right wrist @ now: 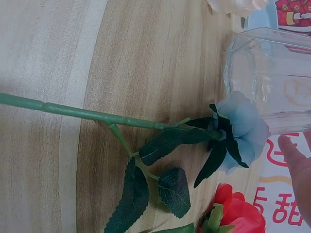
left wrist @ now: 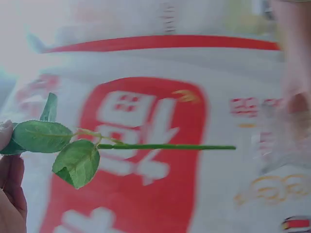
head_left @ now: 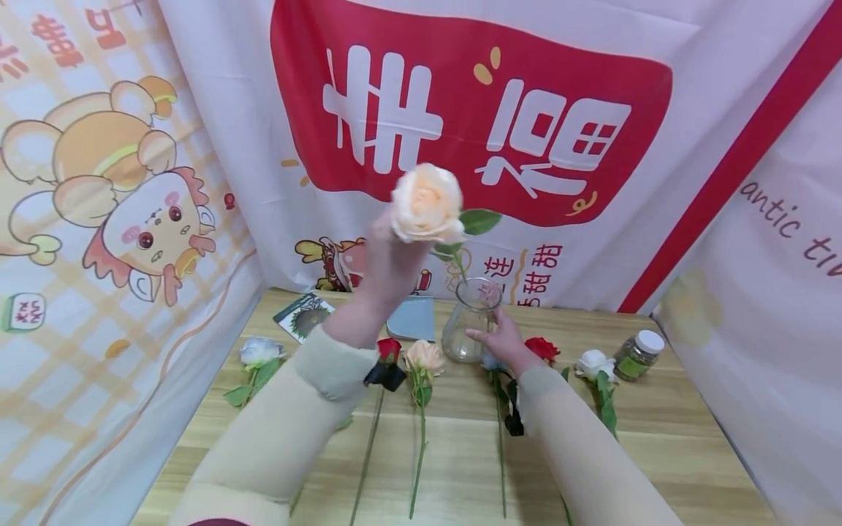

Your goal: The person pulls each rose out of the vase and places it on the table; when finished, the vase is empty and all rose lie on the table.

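Observation:
A pale peach rose (head_left: 427, 203) is up in the air in my left hand (head_left: 384, 263), which grips it just under the bloom. In the left wrist view, fingers (left wrist: 12, 187) pinch near the green leaves (left wrist: 43, 136), and the bare stem (left wrist: 170, 146) points toward the vase. My right hand (head_left: 505, 342) holds the clear glass vase (head_left: 463, 337) by its side as it stands on the table. In the head view the lower stem overlaps the vase mouth. Beside the vase base lies a light blue rose (right wrist: 240, 128).
Other roses lie on the table (head_left: 454, 467): red (head_left: 388, 349), peach (head_left: 424, 358), another red (head_left: 542, 349), white (head_left: 595, 363) and pale blue (head_left: 259, 352). A lidded jar (head_left: 638, 356) stands at right. A card (head_left: 304, 315) and a light blue square (head_left: 411, 318) are behind, near the curtain.

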Tool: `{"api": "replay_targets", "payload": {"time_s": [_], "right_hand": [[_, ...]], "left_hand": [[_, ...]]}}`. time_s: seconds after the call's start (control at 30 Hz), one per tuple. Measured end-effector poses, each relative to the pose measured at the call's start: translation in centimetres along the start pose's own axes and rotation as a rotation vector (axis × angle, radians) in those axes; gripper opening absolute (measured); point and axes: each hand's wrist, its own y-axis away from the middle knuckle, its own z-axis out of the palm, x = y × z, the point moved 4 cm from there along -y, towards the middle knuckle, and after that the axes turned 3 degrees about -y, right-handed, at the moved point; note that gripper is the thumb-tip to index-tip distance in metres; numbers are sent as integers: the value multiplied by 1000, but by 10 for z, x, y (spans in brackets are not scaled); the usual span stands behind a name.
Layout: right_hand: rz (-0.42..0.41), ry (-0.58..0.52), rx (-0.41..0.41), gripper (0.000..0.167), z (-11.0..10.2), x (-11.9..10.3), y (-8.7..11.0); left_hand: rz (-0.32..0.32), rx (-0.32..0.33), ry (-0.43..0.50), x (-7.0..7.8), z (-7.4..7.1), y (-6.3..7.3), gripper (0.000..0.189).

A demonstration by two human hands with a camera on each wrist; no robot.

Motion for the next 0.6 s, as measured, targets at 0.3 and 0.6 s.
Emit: {"api": "replay_targets", "payload": {"time_s": [0.3, 0.6], "right_hand": [[-18, -11, -5, 80, -1, 2, 0], [-9, -13, -12, 81, 0, 1, 0]], "left_hand": [[17, 135, -368, 36, -105, 11, 16], [-495, -27, -569, -7, -187, 60, 29]]}}
